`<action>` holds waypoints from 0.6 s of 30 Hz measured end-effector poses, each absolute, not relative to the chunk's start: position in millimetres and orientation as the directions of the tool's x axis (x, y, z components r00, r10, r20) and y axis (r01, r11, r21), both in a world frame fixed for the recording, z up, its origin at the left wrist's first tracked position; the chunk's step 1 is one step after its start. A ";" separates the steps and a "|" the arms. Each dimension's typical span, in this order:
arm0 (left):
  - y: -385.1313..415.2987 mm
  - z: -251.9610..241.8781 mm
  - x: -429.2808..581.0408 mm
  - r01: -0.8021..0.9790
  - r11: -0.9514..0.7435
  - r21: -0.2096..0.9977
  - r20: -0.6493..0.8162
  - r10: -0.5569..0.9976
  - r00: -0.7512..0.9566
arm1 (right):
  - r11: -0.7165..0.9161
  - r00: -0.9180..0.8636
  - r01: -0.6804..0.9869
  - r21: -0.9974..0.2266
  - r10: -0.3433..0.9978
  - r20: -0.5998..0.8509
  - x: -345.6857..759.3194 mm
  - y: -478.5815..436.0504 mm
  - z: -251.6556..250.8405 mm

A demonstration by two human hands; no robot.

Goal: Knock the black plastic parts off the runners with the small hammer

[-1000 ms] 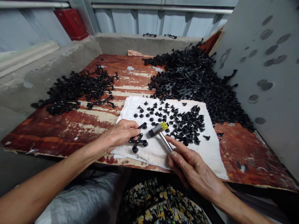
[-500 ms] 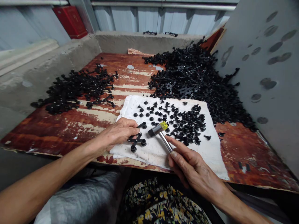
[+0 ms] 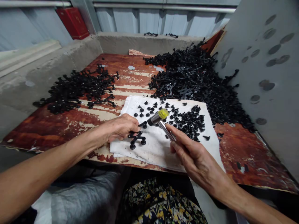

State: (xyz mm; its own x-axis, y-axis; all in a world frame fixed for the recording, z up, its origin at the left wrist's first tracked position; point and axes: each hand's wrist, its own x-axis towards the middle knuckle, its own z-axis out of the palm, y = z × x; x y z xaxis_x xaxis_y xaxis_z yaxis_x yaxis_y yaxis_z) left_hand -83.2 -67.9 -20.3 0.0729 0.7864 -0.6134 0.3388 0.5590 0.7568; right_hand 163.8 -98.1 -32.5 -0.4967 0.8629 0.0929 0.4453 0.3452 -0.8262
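The left hand (image 3: 123, 126) has its grip pinched on a black hinged scissor linkage (image 3: 137, 135) over the left part of the white cloth (image 3: 151, 152), with round knobs at the linkage's ends; whether those knobs bear on the cloth is hard to tell. The right hand (image 3: 198, 158) has its grip wrapped around the handle of a double-faced hammer (image 3: 156, 118), whose head hangs above the middle of the cloth, dark face toward the linkage and yellow face away from it.

The likeliest mishap is a bruised finger: the dark face is close to the linkage's upper end, and the left fingertips are just beside that spot, so a blow slightly off line could reach them. The crossed bars look free to pivot, so a one-sided knock might swing the linkage out of a light pinch. The cloth probably gives a little, which could let a knob tip and turn a square hit into a glancing one.

Loose black knobs (image 3: 189, 124) crowd the cloth's right half; a snagged fold or a low forearm could scatter them. The heap of black linkages (image 3: 191, 81) behind and right of the cloth, piled steeply on the table (image 3: 247, 155), might slump onto its edge if jarred.
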 end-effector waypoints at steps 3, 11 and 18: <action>-68.4 -15.9 -78.5 0.394 0.570 0.721 -0.630 0.776 0.029 | 0.528 -0.571 0.457 -0.715 0.791 0.219 162.0 -85.4 -34.3; -66.1 -13.9 -80.1 0.457 0.515 0.725 -0.582 0.813 0.008 | 0.679 -0.599 0.443 -0.586 0.710 0.370 156.7 -81.0 -37.7; -68.4 -15.2 -77.3 0.529 0.465 0.710 -0.533 0.846 -0.027 | 0.678 -0.608 0.457 -0.576 0.710 0.354 157.4 -78.5 -41.9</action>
State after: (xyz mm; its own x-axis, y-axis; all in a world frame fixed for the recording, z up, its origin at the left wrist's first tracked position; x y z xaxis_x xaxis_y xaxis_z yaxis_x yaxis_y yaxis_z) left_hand -77.3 -68.4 -15.2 -0.0272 0.8456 -0.5331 0.5288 0.4647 0.7102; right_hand 157.4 -78.5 -41.9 -0.6084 0.7103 0.3539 0.4567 0.6781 -0.5759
